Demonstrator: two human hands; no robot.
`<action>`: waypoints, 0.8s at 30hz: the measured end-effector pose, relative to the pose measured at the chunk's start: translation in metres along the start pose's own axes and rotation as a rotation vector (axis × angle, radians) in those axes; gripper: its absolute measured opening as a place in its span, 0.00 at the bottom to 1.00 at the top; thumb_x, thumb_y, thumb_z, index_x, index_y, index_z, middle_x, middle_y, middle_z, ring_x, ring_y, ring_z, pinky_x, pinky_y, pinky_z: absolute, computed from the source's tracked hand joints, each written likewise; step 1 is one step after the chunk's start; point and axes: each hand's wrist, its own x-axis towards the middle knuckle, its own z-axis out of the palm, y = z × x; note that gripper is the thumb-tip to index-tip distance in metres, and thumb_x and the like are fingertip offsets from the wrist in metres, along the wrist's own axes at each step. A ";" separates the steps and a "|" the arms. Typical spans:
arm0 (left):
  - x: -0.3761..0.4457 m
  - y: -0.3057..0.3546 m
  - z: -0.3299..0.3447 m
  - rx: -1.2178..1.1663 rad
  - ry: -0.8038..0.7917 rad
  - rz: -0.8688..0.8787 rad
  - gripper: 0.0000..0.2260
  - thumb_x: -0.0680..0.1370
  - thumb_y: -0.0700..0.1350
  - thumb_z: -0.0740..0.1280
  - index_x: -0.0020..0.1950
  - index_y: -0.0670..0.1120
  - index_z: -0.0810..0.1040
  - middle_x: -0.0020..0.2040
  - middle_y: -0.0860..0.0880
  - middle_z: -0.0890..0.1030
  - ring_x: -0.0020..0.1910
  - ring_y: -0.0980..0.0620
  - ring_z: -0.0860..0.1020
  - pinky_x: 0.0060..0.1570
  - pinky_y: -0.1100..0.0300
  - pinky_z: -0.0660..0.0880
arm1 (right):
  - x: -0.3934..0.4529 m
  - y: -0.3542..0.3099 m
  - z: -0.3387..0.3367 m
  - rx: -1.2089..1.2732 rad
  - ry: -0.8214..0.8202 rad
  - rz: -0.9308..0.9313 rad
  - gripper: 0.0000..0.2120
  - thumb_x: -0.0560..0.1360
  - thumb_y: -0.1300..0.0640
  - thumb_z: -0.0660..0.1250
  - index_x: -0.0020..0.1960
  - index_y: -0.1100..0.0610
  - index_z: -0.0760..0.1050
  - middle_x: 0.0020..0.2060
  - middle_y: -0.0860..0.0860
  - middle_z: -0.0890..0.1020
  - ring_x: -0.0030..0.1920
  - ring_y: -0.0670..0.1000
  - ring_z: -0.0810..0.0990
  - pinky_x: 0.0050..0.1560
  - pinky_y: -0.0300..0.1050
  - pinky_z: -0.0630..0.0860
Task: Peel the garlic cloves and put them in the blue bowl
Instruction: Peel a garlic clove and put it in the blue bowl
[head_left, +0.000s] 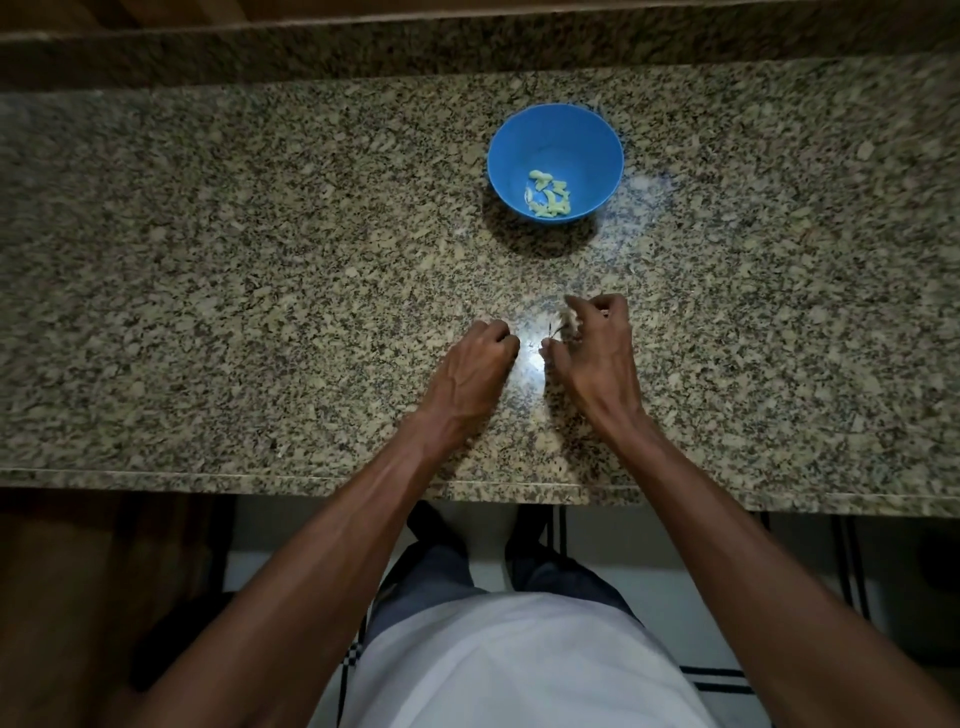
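right hand: fingers curled, pinching a small pale, papery piece at the fingertips; blurred, so whether it is an unpeeled clove or loose skin cannot be told. left hand: fingers curled under, knuckles toward the counter; whether it holds anything cannot be told. the hands sit near each other but apart, a bright reflection on the stone between them.

risks, as judged: the piece in the right hand is small and slippery once bared; a loose pinch could let it drop onto the speckled granite, where it would be hard to spot. skin fragments could cling to the fingers and end up carried into the bowl with a clove. the bowl stands well ahead of the hands, so a toss rather than a placed drop could miss its rim.

task items: several peeled cloves lie in the bottom of the blue bowl, upright on the counter beyond the hands. no other unpeeled garlic is discernible on the stone.
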 end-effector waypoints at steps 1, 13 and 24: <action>0.000 0.001 0.002 -0.011 0.020 -0.016 0.05 0.81 0.33 0.67 0.54 0.40 0.81 0.51 0.45 0.81 0.49 0.50 0.78 0.50 0.54 0.82 | 0.004 -0.001 0.000 0.001 -0.005 0.011 0.26 0.79 0.57 0.73 0.74 0.60 0.72 0.64 0.58 0.69 0.53 0.50 0.76 0.52 0.39 0.78; -0.007 -0.011 -0.028 -0.598 0.298 -0.628 0.09 0.81 0.35 0.68 0.57 0.46 0.83 0.53 0.51 0.84 0.47 0.60 0.81 0.46 0.65 0.81 | 0.018 -0.005 0.003 -0.070 -0.308 -0.252 0.09 0.81 0.63 0.70 0.60 0.60 0.83 0.57 0.56 0.80 0.51 0.51 0.78 0.51 0.47 0.81; -0.026 -0.010 -0.019 -0.399 0.025 -0.253 0.14 0.82 0.33 0.64 0.65 0.41 0.80 0.62 0.46 0.76 0.58 0.55 0.74 0.65 0.61 0.76 | 0.003 -0.019 0.026 -0.151 -0.376 -0.227 0.09 0.82 0.63 0.63 0.59 0.63 0.79 0.55 0.57 0.76 0.52 0.59 0.77 0.50 0.47 0.78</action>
